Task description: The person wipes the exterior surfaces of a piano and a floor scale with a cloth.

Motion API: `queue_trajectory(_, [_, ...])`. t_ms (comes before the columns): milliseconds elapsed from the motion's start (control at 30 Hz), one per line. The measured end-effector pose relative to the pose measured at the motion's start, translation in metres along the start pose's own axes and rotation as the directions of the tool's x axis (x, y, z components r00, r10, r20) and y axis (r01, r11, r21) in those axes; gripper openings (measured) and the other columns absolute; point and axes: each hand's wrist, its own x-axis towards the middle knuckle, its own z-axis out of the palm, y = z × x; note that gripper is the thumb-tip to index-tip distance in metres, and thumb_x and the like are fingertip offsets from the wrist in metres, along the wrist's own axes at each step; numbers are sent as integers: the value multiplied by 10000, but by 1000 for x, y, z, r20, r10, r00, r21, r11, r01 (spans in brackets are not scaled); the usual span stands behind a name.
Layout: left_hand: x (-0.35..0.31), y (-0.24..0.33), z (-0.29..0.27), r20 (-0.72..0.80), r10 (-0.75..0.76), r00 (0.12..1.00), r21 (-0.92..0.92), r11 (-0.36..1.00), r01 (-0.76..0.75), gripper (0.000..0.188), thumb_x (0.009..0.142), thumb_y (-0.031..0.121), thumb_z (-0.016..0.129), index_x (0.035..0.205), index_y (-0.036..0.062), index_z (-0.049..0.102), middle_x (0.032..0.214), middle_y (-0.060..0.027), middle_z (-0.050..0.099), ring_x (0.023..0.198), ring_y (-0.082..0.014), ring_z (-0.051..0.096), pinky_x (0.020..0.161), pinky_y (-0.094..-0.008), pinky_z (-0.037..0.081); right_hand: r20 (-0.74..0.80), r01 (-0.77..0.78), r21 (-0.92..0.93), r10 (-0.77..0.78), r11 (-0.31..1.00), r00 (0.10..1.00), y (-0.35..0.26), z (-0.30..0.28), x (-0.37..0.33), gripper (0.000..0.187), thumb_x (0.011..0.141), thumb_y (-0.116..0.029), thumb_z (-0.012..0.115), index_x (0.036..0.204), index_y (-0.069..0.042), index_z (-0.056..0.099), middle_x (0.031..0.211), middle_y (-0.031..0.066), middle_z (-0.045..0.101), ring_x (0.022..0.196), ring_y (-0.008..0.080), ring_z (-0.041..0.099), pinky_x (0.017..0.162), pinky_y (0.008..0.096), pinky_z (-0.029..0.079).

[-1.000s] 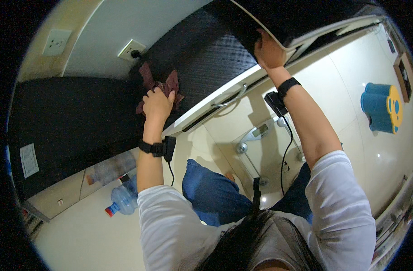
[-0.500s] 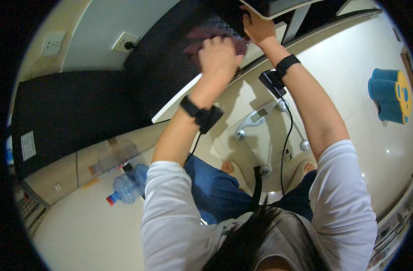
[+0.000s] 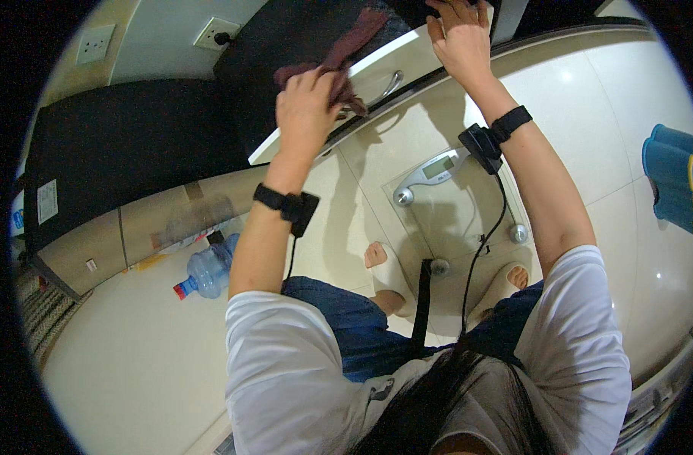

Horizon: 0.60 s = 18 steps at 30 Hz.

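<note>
A crumpled maroon cloth (image 3: 339,57) lies on the black top of a cabinet (image 3: 278,45), one end hanging over its pale front edge. My left hand (image 3: 307,110) is closed on the cloth, with its fingers pressing down near that edge. Farther right, my right hand (image 3: 462,42) is over the cabinet's front edge, fingers apart and no object visible in it. Its fingertips reach the top of the picture. A curved metal handle (image 3: 394,82) sits on the pale cabinet front between my hands.
Below lies a glass bathroom scale (image 3: 437,168) on the tiled floor, by my feet. A large clear bottle (image 3: 208,271) lies on its side at left. At far right stands a blue and yellow stool (image 3: 669,174). Wall sockets (image 3: 216,34) are behind the cabinet.
My left hand has moved left and nearer with the maroon cloth. My right hand has come away from the pale-rimmed object, which is out of view. The head view has shifted.
</note>
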Motion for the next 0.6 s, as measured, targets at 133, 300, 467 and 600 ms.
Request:
queue_trajectory(133, [-53,-38,-1,32,-74,997,65,995,72,546,656,139,787,1164,107,589,1156,-81,572,1069,-298,526,854,-413,442,222,-126,14,119,992,968,-2,-9,0,244,864,-221,579,1072,-122,655,1028,96,652,1003,287,580,957,449,373])
queue_trajectory(300, [-118,-79,-26,235,-298,925,322,922,215,531,647,112,782,1144,88,596,1061,-100,585,1001,-318,541,849,-397,465,430,-199,20,172,980,886,-13,-26,3,279,872,-252,551,1072,-96,667,1025,120,662,923,314,608,951,438,380])
queue_trajectory(467, [-93,-65,-104,190,-299,935,238,938,252,450,648,58,758,1077,88,624,974,-116,604,936,-311,580,801,-395,494,199,-165,157,132,974,971,1,-14,-2,284,861,-231,554,1074,-82,669,1064,109,658,959,297,609,1034,432,317])
queue_trajectory(600, [-22,-29,-180,140,-287,948,-96,949,301,401,749,38,734,1128,20,604,1018,-114,662,924,-216,644,842,-311,505,269,-255,206,196,945,943,3,-17,-3,281,857,-213,551,1074,-81,671,1071,114,661,975,290,614,1064,420,292])
